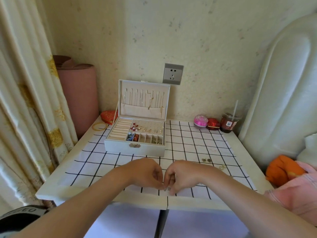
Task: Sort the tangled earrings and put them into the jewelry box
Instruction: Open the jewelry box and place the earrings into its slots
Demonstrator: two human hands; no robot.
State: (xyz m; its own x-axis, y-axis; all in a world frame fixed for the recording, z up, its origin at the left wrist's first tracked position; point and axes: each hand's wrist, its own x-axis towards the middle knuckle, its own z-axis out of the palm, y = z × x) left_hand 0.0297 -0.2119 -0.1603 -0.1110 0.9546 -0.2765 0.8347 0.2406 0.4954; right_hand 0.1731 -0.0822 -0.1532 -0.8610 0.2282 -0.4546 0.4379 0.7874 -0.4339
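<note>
Our left hand (147, 172) and right hand (181, 174) together pinched what seemed a small silvery earring (167, 188) at the near edge of the black-checked white cloth (188, 143). The open white hinged jewelry box (134, 147) already held several studs (145, 129); small dark loose earrings (206, 160) lay unsorted on the cloth.

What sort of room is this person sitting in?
Probably a bedroom: a padded headboard stands on the right, a curtain hangs on the left, and an open jewelry box sits on the small table, where the left hand and right hand pinch an earring.
</note>
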